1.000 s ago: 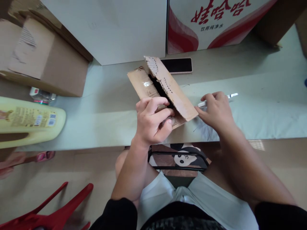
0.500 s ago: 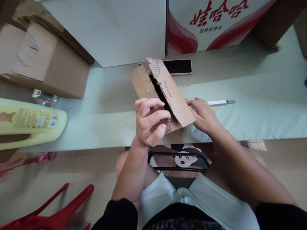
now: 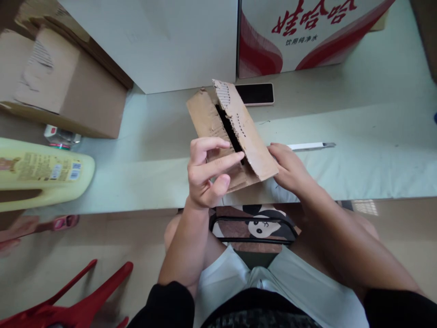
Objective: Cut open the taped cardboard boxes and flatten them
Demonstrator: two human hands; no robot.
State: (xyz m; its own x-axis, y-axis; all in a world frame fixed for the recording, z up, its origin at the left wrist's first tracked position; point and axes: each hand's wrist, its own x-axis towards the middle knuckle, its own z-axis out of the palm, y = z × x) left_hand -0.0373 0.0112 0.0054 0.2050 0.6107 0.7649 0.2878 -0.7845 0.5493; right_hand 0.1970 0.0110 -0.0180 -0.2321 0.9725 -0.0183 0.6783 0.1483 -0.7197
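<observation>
Cardboard box (image 3: 246, 133), small and ragged along its opening, is between the two hands, near the front edge of a table (image 3: 164, 159) covered in pale green cloth; whether it rests fully on the cloth or is partly lifted, I cannot tell. The table is the largest thing in view, running from one side to the other. Along its back stand a big white carton (image 3: 153, 41) and, right beside it, a white-and-red carton (image 3: 262, 43) with printed characters. A brown carton (image 3: 92, 95) fills the far left corner, with a pale yellow bottle (image 3: 48, 175) nearer the person. Red plastic legs (image 3: 105, 291) show on the floor at lower left.

Next in size come the hands. The left hand (image 3: 203, 175) is at the box's left side, over its opening; the right hand (image 3: 290, 168) is at the lower right corner of the box's flap (image 3: 257, 152), which slants up beside a dark, narrow gap. Behind the box lies a phone (image 3: 257, 94) with a dark screen, partly covered by the flap. A slim white tool (image 3: 309, 146) with a grey tip lies on the cloth just beyond the right hand.

Smallest are the fingers: on the left hand, two stretch out, spread apart, with the thumb held away below them and one fingertip at the gap. The right fingers are largely hidden, so I cannot tell whether they pinch the cardboard.
</observation>
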